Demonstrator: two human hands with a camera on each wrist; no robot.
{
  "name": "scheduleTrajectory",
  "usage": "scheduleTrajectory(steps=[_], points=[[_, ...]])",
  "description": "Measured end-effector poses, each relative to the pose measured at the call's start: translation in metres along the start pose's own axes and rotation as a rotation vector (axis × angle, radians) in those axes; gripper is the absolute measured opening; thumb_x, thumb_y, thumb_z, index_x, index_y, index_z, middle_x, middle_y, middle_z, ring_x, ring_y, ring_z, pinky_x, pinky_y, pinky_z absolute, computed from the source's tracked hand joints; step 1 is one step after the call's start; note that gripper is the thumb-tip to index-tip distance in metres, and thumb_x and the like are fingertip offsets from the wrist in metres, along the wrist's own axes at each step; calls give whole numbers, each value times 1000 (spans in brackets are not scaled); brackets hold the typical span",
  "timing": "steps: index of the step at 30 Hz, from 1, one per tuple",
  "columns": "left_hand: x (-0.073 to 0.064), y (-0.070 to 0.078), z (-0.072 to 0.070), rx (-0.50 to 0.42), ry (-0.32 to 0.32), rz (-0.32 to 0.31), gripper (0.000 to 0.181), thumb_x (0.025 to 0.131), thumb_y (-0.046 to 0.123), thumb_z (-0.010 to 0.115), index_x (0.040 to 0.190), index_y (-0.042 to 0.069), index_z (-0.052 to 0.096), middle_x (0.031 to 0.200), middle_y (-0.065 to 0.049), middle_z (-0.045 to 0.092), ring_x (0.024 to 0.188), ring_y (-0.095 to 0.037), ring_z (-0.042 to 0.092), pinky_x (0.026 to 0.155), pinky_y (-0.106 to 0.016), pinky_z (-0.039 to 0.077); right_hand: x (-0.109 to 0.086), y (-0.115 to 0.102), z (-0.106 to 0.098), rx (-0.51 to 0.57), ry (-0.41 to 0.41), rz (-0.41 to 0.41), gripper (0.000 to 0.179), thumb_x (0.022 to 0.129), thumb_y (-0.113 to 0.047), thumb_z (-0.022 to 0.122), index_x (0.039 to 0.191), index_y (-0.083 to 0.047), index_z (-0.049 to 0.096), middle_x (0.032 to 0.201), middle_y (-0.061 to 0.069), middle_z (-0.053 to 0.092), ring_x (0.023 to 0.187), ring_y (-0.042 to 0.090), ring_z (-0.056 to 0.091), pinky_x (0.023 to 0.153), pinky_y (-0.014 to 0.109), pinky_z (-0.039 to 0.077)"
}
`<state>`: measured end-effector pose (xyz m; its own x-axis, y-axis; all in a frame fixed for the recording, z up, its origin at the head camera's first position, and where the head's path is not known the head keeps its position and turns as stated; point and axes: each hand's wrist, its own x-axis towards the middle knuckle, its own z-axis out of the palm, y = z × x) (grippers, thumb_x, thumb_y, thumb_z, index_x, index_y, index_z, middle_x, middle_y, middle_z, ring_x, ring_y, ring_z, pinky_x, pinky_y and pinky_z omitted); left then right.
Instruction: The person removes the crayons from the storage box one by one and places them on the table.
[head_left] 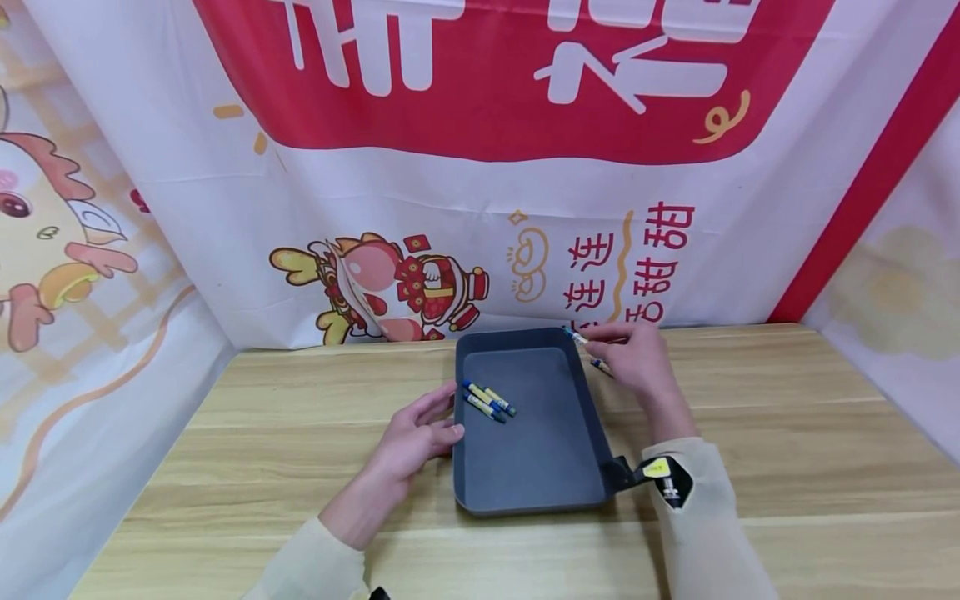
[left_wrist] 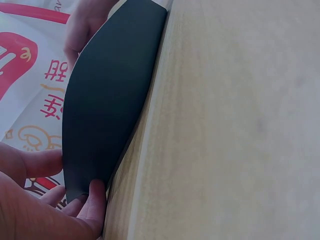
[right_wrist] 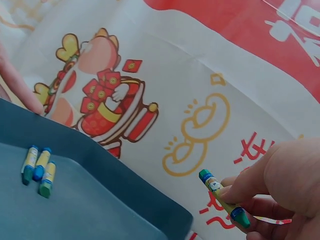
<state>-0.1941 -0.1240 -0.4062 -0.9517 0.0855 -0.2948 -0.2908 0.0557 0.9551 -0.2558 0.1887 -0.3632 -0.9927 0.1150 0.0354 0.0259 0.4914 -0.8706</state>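
Note:
A dark grey tray (head_left: 525,467) lies on the wooden table, with several crayons (head_left: 487,400) grouped near its left wall. My left hand (head_left: 420,429) is at that wall, thumb and fingers loosely spread and touching the side from outside. In the left wrist view, fingertips (left_wrist: 97,200) rest against the tray's outer wall (left_wrist: 110,85). Between thumb and fingers, my right hand (head_left: 633,354) pinches a green crayon (right_wrist: 222,197) with a pale printed wrapper, just outside the tray's far right corner. Another crayon (head_left: 602,367) lies on the table beside the right wall, below that hand.
Behind the tray, a white and red printed cloth (head_left: 465,192) hangs down to the table's back edge. More printed cloth (head_left: 67,275) covers the left side. The wooden table top (head_left: 795,467) extends to both sides of the tray. A black strap (head_left: 667,479) sits on the right sleeve.

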Motion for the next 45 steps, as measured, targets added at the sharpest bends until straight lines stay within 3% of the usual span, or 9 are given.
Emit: scheduleTrajectory(steps=[13, 22, 28, 34, 45], points=[[-1, 1, 0, 2, 1, -1, 67, 97, 0, 70, 158, 22, 52, 165, -16, 48, 142, -36, 59, 102, -40, 60, 3, 14, -19, 38, 49, 99, 33, 101, -15, 70, 133, -10, 75, 142, 14, 71, 132, 30, 60, 105, 39, 49], [-1, -1, 0, -1, 2, 18, 68, 95, -2, 71, 157, 20, 53, 164, -17, 50, 140, -37, 61, 97, -36, 62, 4, 26, -28, 54, 94, 128, 34, 101, -17, 69, 134, -9, 74, 143, 16, 68, 130, 27, 58, 93, 28, 47], [-1, -1, 0, 0, -1, 21, 67, 96, -2, 70, 157, 19, 53, 163, -17, 50, 140, -37, 60, 96, -35, 62, 4, 33, -34, 29, 132, 147, 33, 101, -17, 69, 132, -7, 75, 142, 16, 69, 133, 27, 58, 93, 24, 45], [-1, -1, 0, -4, 0, 20, 68, 95, -2, 70, 157, 20, 53, 163, -17, 50, 140, -37, 61, 95, -34, 61, 5, 46, -39, 32, 134, 189, 35, 102, -18, 68, 137, -11, 73, 146, 12, 68, 138, 27, 56, 98, 28, 46], [-1, 0, 1, -3, 2, 19, 67, 96, -2, 70, 157, 20, 53, 164, -17, 50, 138, -36, 62, 95, -33, 61, 8, 68, -36, -2, 165, 232, 33, 102, -17, 68, 134, -13, 74, 142, 16, 70, 135, 31, 59, 99, 32, 46]])
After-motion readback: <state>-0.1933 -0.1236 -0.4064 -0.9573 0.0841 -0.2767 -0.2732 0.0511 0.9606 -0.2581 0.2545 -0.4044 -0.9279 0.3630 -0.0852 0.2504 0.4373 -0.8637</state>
